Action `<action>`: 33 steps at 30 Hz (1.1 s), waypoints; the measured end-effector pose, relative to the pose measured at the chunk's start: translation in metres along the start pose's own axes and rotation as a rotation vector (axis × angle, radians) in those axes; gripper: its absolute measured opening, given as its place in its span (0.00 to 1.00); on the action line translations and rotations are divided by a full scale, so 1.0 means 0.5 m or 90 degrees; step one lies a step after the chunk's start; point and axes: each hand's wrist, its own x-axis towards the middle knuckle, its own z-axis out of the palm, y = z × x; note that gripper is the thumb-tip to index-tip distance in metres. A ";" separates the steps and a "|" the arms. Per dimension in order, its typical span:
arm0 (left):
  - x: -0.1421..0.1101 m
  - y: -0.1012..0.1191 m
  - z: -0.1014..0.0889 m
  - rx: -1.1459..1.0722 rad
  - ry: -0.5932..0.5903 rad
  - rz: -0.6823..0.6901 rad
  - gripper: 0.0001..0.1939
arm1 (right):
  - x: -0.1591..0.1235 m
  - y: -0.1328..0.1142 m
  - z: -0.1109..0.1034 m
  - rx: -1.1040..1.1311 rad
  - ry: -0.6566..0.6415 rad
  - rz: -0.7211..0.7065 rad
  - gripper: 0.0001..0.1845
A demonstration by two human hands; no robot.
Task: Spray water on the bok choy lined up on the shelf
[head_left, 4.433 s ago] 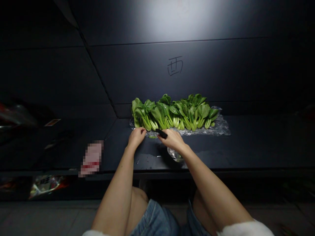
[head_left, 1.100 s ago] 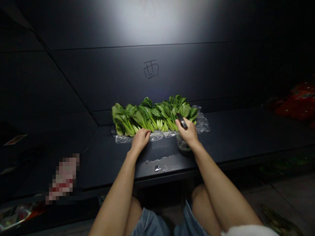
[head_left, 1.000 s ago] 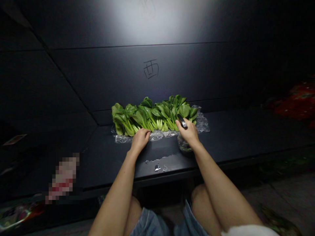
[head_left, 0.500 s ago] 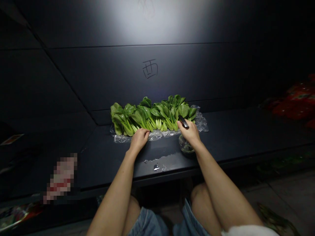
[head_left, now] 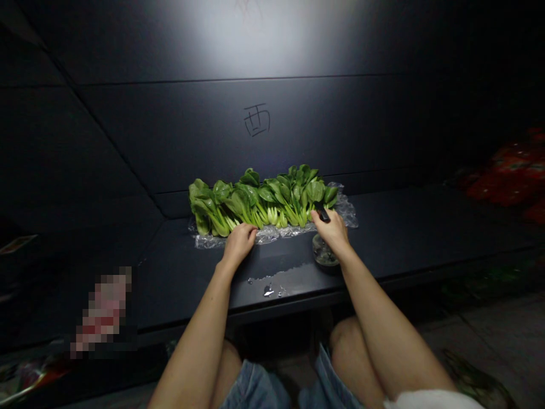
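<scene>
A row of leafy green bok choy (head_left: 264, 201) lies on crinkled clear plastic film (head_left: 208, 241) along the back of the dark shelf. My left hand (head_left: 240, 244) rests at the film's front edge, fingers curled together by the stem ends; whatever they may hold is hidden. Wrapped round the black-topped spray bottle (head_left: 326, 250) is my right hand (head_left: 334, 230), in front of the row's right end. The black nozzle points at the leaves, and the rounded, see-through body shows below the hand.
Water (head_left: 268, 291) is pooled on the dark shelf (head_left: 409, 227) near its front edge. Red packages (head_left: 506, 170) are piled at the far right. A dark back panel (head_left: 183, 125) with a handwritten character rises behind the greens. A blurred-out patch (head_left: 102, 312) is at lower left.
The view has shifted slightly. My right hand and the spray bottle have moved a little to the right and tilted slightly; my left hand keeps its place by the film.
</scene>
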 end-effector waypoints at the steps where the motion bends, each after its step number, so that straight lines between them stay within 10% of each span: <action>1: 0.000 0.001 -0.001 0.001 -0.004 -0.001 0.15 | 0.001 0.002 0.000 -0.013 0.000 0.008 0.19; 33: -0.001 0.000 -0.003 0.011 0.000 0.018 0.16 | 0.007 0.050 -0.028 -0.053 -0.015 0.063 0.21</action>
